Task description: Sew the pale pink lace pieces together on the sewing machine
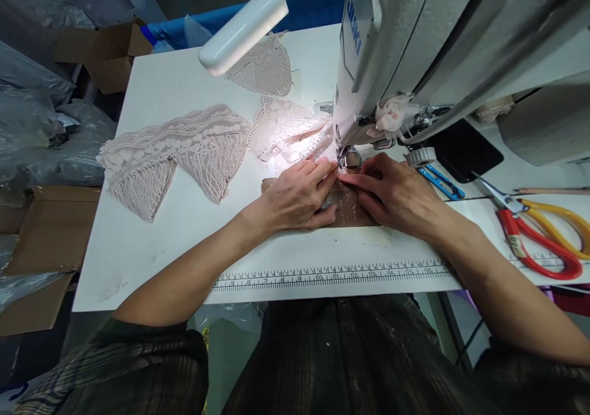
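Note:
Pale pink lace fabric [295,133] lies bunched under the sewing machine's needle area, lit by a lamp. My left hand [299,197] presses its closed fingers on the lace just left of the presser foot [343,157]. On the other side, my right hand [391,193] pinches the lace edge close to the foot, its index fingertip near my left fingers. The fabric between the fingertips is mostly hidden. Joined on the left, more lace pieces [184,144] with pointed cups spread over the table. Another lace cup [265,67] lies behind, partly under the lamp.
The white sewing machine [369,52] rises at the right. A white lamp [246,24] hangs over the table [152,267]. To the right are blue thread snips [440,181], scissors [544,218] with red and yellow handles, and a black phone-like slab [468,147]. Cardboard boxes [50,230] stand left.

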The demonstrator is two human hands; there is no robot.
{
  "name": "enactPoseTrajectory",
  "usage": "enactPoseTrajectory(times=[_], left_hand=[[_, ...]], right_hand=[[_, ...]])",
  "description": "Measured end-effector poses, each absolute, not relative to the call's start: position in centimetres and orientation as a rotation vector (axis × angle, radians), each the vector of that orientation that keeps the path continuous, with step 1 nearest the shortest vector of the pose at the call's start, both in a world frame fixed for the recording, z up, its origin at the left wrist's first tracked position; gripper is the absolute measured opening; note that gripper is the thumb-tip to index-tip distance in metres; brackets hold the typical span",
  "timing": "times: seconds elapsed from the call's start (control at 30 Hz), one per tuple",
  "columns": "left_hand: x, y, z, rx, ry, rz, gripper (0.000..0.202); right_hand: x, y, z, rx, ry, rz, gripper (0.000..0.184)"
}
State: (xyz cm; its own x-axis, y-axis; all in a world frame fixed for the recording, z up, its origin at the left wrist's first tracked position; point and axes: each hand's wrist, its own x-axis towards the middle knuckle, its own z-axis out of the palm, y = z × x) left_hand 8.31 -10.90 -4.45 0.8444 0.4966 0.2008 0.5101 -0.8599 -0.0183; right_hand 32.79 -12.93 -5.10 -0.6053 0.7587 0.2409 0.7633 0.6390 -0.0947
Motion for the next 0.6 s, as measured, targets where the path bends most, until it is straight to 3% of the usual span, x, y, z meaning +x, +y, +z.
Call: enactPoseTrajectory(times=[0.37,0.6], left_hand=[[8.5,-10.2,-4.4,-2.953,-0.872,-0.301,0.052],[8.3,-9.8,-4.5,-2.975,-0.924,-0.376,0.053]], right_hand=[[31.8,-13.1,-4.8,-1.393,-2.625,-0.164,0.045],[31.7,-13.2,-4.6,-1.445,-2.579,-0.004,0.048]])
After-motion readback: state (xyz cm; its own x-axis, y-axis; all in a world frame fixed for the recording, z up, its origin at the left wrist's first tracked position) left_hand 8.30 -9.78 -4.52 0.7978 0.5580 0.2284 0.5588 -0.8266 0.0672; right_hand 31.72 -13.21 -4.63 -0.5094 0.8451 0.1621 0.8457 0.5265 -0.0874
